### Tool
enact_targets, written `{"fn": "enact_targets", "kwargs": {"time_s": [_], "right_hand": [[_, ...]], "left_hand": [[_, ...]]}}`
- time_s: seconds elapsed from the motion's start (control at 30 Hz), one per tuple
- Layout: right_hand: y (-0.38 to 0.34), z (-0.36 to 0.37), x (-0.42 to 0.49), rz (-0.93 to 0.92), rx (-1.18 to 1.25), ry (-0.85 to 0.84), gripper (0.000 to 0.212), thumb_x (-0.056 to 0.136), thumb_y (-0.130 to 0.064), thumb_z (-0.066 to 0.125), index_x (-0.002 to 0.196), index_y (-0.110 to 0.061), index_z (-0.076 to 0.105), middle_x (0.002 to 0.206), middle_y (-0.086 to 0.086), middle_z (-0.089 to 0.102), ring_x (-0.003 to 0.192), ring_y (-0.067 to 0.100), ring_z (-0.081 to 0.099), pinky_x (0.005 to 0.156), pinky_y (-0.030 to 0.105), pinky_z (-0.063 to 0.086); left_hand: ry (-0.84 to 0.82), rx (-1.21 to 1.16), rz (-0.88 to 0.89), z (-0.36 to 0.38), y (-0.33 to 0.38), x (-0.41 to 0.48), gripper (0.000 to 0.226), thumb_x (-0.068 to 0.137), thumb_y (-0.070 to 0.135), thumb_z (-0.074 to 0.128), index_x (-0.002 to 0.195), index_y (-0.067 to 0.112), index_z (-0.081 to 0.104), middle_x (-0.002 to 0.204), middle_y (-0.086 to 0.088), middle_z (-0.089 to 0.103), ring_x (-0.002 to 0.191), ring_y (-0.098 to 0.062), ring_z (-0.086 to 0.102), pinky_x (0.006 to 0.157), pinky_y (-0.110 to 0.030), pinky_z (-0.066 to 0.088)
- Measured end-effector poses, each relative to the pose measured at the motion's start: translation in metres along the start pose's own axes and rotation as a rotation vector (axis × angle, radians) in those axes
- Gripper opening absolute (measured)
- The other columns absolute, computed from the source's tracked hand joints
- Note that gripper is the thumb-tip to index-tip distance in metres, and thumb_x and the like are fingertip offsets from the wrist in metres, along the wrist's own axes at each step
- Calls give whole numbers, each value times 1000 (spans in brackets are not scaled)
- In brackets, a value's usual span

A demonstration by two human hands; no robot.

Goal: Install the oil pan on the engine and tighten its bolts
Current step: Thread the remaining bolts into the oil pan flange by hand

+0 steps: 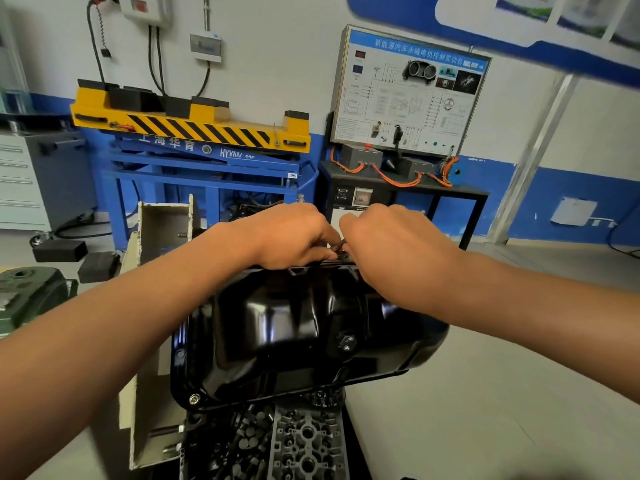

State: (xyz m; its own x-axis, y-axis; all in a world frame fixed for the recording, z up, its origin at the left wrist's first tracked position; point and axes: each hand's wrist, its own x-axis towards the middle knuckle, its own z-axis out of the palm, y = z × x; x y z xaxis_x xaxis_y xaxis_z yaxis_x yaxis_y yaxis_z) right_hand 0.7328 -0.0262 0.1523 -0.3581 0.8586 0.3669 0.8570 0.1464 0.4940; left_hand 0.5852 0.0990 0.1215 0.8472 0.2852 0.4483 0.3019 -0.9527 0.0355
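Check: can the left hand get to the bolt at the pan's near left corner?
Probably yes. The bolt sits exposed on the near flange of the pan, with nothing over it. The left hand is at the far rim pinching a small part, so it must let go first.

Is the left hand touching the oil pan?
Cannot tell. In the head view, the left hand curls over the far rim of the oil pan, hiding any contact or gap.

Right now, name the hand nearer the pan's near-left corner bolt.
Left. The left hand sits beyond the bolt at the far rim; the right hand farther right.
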Motion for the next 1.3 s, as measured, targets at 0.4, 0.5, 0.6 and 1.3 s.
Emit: {"fn": "enact_targets", "kwargs": {"time_s": [0.4, 0.5, 0.6, 1.3], "right_hand": [[8, 2, 2, 28, 231, -13, 39, 99, -44, 50, 71, -20, 37, 69, -5, 31, 56, 12, 34, 45, 27, 20], [5, -2, 2, -20, 191, -82, 28, 97, -25, 58, 79, -20, 37, 70, -4, 27, 56, 14, 33, 45, 27, 21], [0, -3, 3, 22, 92, -40, 45, 102, -36, 47, 66, -19, 26, 66, -4, 24, 52, 13, 25, 44, 29, 15], [17, 7, 0, 94, 410, -97, 45, 96, -24, 53, 54, -11, 43, 46, 2, 39, 40, 16, 35, 40, 29, 30]], "left_hand": [[-36, 19, -35, -3, -2, -4, 8, 93, 35, 67, 90, 36, 75, 51, 16, 47, 54, 0, 48, 59, -11, 27], [-46, 38, -57, -3, -7, -6, 12, 93, 30, 68, 102, 26, 76, 60, 28, 54, 63, 10, 49, 56, -25, 27], [-45, 47, -95, -3, -10, -9, 14, 95, 23, 65, 105, 28, 74, 64, 35, 55, 60, 9, 51, 54, -25, 29], [-182, -14, -333, 14, -43, -11, 33, 88, 24, 74, 121, 20, 71, 52, 14, 49, 58, 1, 53, 70, -20, 45]]}}
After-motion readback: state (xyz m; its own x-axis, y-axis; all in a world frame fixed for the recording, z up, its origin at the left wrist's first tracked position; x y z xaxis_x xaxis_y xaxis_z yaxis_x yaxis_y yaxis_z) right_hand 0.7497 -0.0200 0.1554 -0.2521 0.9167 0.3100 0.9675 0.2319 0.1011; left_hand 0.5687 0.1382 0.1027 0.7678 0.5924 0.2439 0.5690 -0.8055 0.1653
